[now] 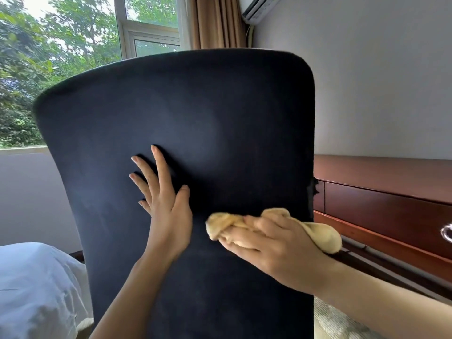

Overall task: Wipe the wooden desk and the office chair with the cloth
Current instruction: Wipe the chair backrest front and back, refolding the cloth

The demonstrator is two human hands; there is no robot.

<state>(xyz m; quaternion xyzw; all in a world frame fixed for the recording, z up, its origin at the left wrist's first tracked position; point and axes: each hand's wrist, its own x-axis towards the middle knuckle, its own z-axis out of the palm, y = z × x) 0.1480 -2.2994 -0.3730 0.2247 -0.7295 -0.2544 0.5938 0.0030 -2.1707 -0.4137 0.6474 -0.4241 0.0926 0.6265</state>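
Note:
The dark navy back of the office chair (195,113) fills the middle of the view, seen from behind. My left hand (163,204) lies flat against it with fingers straight and spread. To its right, my right hand (274,248) grips a bunched yellow cloth (322,234) and presses it on the chair back near the right edge. The reddish wooden desk (381,177) stands behind the chair on the right, partly hidden by it.
A bed with white bedding (36,285) lies at the lower left. A window (73,57) with trees outside is behind the chair, brown curtains (215,20) beside it. A metal drawer handle (446,232) shows on the desk front. Patterned carpet (337,324) lies below.

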